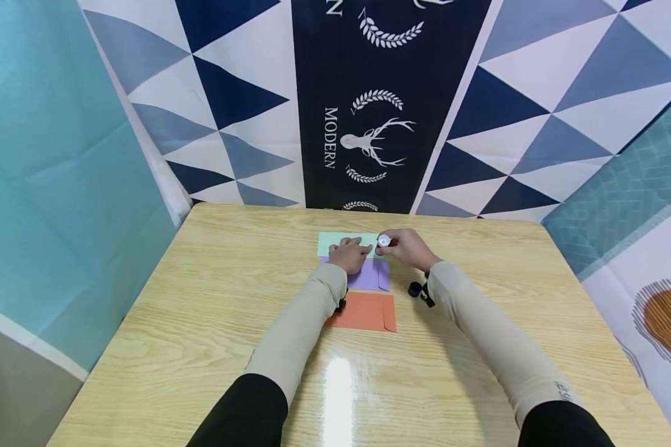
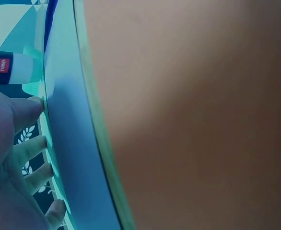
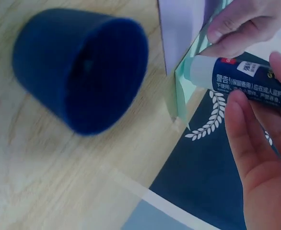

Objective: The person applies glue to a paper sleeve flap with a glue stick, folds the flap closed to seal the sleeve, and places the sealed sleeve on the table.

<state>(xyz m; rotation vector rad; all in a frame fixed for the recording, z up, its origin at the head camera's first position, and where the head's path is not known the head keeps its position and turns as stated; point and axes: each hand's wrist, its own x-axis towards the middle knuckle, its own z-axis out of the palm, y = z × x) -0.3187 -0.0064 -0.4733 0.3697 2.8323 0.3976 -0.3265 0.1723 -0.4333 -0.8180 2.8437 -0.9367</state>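
Pinching glue stick (image 3: 246,79) in right hand (image 1: 409,248) against green envelope (image 1: 368,238) — pressing on it with left hand (image 1: 348,255), spread.

From my head, a camera looks forward and down over the table (image 1: 229,298), far enough back to take in the patterned cloth (image 1: 246,124) beyond. My left wrist's camera faces ahead, turned sideways, close above the orange envelope (image 2: 203,115); my right wrist's, tilted, looks past a near dark cap (image 3: 44,62). Both wrist views share the glue stick (image 2: 16,68) and my left hand (image 1: 348,255)
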